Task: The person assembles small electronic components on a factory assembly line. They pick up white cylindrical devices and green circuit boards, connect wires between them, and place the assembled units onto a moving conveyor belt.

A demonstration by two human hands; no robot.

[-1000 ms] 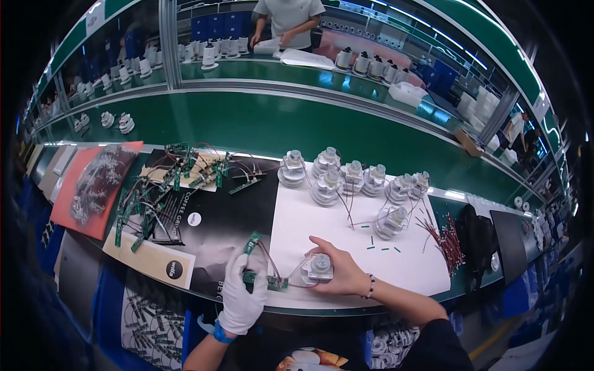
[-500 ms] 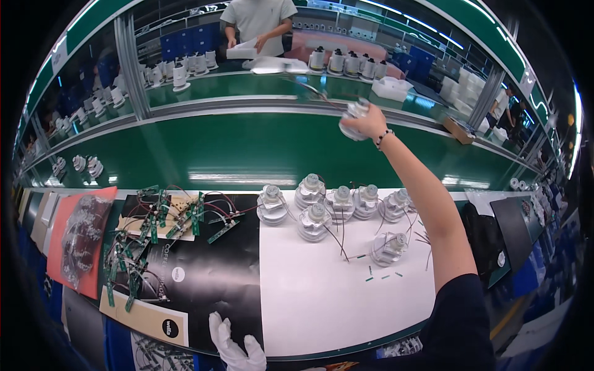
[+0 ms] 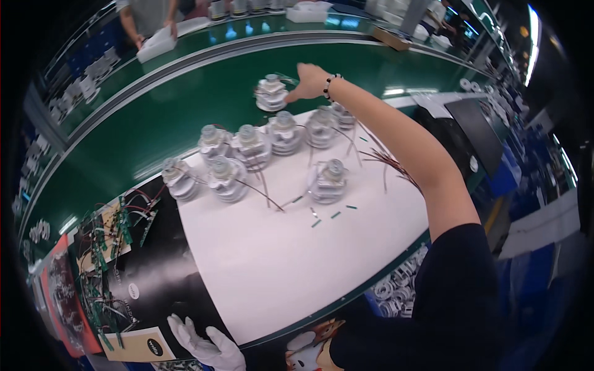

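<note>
A white, round assembly with a pale cylindrical top (image 3: 271,93) stands upright on the green surface (image 3: 179,102), just beyond the white sheet. Right beside it is my bare right hand (image 3: 309,83), thumb and fingers apart, with the thumb very near or touching its side. My left hand (image 3: 207,346) wears a white glove and rests open, fingers spread, at the near edge of the black sheet (image 3: 161,272). On the white sheet (image 3: 266,266) several similar assemblies with trailing wires stand in a loose group, and one (image 3: 328,182) sits nearer to me.
Green circuit boards with wires (image 3: 105,266) lie heaped on the left. Small green strips (image 3: 336,215) and a bundle of brown wires (image 3: 387,162) are on the white sheet. A blue bin of white rings (image 3: 399,287) sits below the table edge. Across the bench another person holds a white tray (image 3: 158,44).
My right hand has come back nearer from the far side, and the assembly it held now appears to stand on the green surface. The whole view has swung right and tilted.
</note>
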